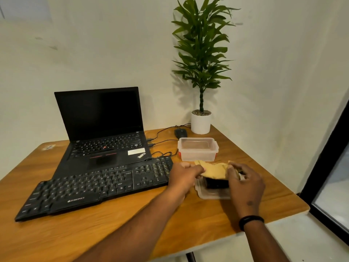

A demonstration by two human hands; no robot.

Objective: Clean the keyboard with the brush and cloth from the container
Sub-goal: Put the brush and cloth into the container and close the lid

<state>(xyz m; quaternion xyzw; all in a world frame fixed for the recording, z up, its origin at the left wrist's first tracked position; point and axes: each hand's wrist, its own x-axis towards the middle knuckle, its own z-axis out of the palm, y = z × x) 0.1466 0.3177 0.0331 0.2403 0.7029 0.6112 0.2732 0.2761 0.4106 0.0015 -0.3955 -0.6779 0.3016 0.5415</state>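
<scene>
Head view: 1 wide-angle frame, looking down over a wooden counter [94, 229] toward a corner wall.
Step in hand: judged as the fetching stage; the tan cloth [214, 171] is being handled above the near tray, and cleaning has not begun.
Left hand [184, 176]: fingers pinch the cloth's left edge.
Right hand [245, 183]: fingers curled over the cloth's right edge, grasping it; whether they also hold something beneath cannot be told.
Cloth: stretched between the 2 hands, just right of the keyboard's number pad.
Near tray [209, 195]: clear shallow plastic piece under the cloth, probably the container's lid; it carries a dark block [216, 183], possibly the brush, identity not confirmed.
Container [198, 149]: clear plastic box with red clips, standing just behind the hands; appears to hold nothing, though its walls are cloudy.
Keyboard [98, 186]: black, wired, lying diagonally at counter centre, its far edge overlapping the laptop's front edge.
Next move, judged: lift the cloth free of the tray, then take up the brush and carry it left to the keys; a firm grip and a short sideways reach suffice.
Surroundings: open black laptop [102, 129] with dark screen, mouse [180, 133], potted plant [201, 72] in a white pot at the far corner.
Obstructions: cables [162, 154] trail between laptop, keyboard and container; the tray sits near the counter's right edge and could be nudged off.
</scene>
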